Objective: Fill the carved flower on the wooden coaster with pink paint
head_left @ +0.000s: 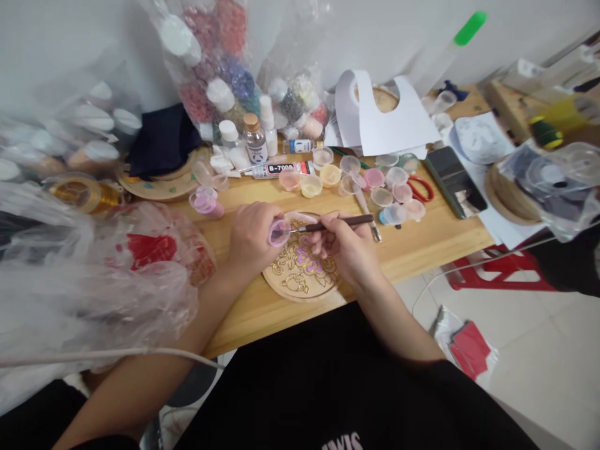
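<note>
My left hand (255, 236) is closed around a small clear plastic cup (279, 232) with purple material in it, tilted towards the right. Between the fingers of my right hand (349, 247) is a thin tool with a dark brown handle (357, 220), and its metal tip reaches into the mouth of the cup. I cannot make out the shape of the tip. Below both hands lies a round wooden board (285, 292) with gold flower outlines. A few petals (313, 265) on it are filled with purple; part of the board is hidden by my hands.
Several small cups (382, 197) of coloured material stand behind my right hand, beside red-handled scissors (423, 189) and a phone (455, 181). A glue tube (279, 169) and a corked bottle (254, 139) stand at the back. Plastic bags (154, 300) crowd the left.
</note>
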Demonstrator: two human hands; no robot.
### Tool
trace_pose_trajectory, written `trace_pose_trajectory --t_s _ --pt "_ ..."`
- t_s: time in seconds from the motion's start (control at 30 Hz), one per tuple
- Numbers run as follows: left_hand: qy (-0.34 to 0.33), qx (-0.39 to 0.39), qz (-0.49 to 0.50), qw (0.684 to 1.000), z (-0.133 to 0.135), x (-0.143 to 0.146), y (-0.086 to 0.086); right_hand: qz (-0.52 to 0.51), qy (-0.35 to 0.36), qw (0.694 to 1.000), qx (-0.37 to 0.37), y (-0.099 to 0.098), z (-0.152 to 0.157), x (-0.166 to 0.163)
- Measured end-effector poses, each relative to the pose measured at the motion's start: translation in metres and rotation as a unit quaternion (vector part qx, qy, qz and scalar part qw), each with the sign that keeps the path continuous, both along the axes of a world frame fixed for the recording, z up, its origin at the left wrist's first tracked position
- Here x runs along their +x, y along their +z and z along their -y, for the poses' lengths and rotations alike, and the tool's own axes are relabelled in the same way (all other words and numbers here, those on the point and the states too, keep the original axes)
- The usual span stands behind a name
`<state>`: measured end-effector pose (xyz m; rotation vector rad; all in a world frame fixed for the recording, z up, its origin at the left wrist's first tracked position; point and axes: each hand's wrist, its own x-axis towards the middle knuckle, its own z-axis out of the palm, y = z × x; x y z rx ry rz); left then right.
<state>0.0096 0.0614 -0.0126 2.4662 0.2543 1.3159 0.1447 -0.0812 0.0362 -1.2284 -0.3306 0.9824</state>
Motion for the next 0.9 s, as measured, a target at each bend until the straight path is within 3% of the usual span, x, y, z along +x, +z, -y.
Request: trace_pose_trajectory --t_s 0.23,0.37,0.6,0.77,0.9 --pt "0.049 0.025 -0.028 0.998 0.003 -0.001 0.0 -0.066 -0.016 0.998 -0.006 0.0 0.002 0.004" --pt "0.055 -0.042 -0.037 0.997 0.004 -0.001 -0.004 -0.061 -0.016 0.998 -0.004 0.003 0.01 0.009" --pt "0.077 -0.128 -0.064 0.987 -0.001 -0.003 -0.011 0.046 -0.082 0.995 -0.014 0.006 0.054 0.02" --pt "0.086 -0.167 -0.081 0.979 0.001 -0.004 -0.009 0.128 -0.167 0.976 -0.062 0.005 0.083 0.014" --pt "0.069 -0.187 -0.091 0.976 0.001 -0.003 -0.008 0.196 -0.191 0.959 -0.076 0.003 0.094 0.007"
